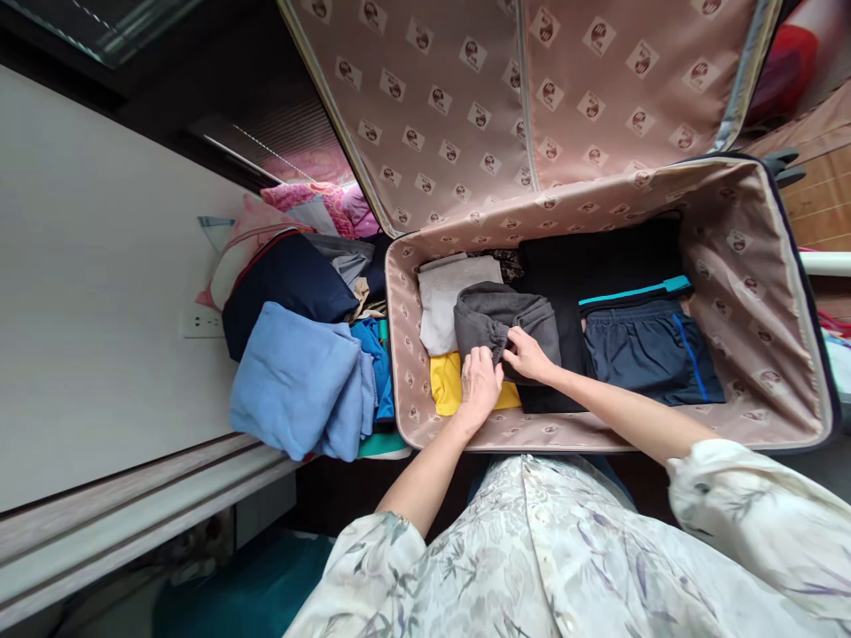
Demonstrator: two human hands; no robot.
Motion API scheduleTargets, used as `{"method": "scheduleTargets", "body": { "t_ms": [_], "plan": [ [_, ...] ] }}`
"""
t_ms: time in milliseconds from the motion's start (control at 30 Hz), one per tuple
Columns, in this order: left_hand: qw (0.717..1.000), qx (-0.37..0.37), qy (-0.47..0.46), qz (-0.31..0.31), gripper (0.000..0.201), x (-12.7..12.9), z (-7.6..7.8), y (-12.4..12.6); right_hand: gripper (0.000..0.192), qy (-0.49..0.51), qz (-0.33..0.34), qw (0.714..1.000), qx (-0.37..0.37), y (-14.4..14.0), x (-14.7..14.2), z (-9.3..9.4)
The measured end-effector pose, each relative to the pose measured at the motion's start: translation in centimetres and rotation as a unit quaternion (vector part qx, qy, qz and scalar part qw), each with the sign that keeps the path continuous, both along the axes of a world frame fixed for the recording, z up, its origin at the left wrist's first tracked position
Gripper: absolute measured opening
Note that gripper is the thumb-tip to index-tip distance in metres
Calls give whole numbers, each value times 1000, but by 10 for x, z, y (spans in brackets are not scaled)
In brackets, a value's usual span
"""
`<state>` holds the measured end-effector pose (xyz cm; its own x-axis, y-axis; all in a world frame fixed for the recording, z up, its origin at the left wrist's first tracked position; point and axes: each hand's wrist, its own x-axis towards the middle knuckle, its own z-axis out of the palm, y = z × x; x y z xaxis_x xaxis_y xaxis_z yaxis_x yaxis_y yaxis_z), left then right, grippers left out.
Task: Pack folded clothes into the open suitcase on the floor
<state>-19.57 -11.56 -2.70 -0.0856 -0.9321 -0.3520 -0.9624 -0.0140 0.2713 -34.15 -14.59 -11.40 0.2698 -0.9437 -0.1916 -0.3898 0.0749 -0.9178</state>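
Note:
A dark grey folded garment (532, 319) with a gathered elastic edge lies inside the open suitcase (458, 434). My left hand (481, 379) pinches the near end of that gathered edge. Just to its right, my right hand (526, 354) has its thumb and fingers closed on the same edge. Beneath and beside the garment are a light grey folded cloth (442, 297), a yellow cloth (445, 383) and black clothing (598, 252). Dark navy shorts (648, 350) with a blue side stripe lie flat at the right, a turquoise band along the clothing above them.
The suitcase lid (439, 97), lined in patterned pink-brown fabric, stands raised at the back. Left of the case is a heap with a light blue folded cloth (292, 372) and a navy garment (285, 283). A white wall (86, 266) with a socket borders the left side.

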Motion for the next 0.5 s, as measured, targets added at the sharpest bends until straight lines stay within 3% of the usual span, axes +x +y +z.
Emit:
{"method": "scheduleTargets", "body": {
  "t_ms": [133, 267, 367, 500],
  "plan": [
    [998, 18, -47, 37, 12, 14, -4, 17, 25, 147, 136, 976, -91, 27, -23, 15],
    [996, -30, 44, 77, 16, 13, -14, 19, 26, 215, 284, 922, -149, 41, -1, 18],
    [986, -78, 95, 113, 23, 16, -20, 19, 33, 247, 314, 902, -164, 26, 25, 13],
    [980, -64, 59, 181, 27, 27, -26, 22, 28, 261, 371, 886, -97, -8, 38, 14]
  ]
}}
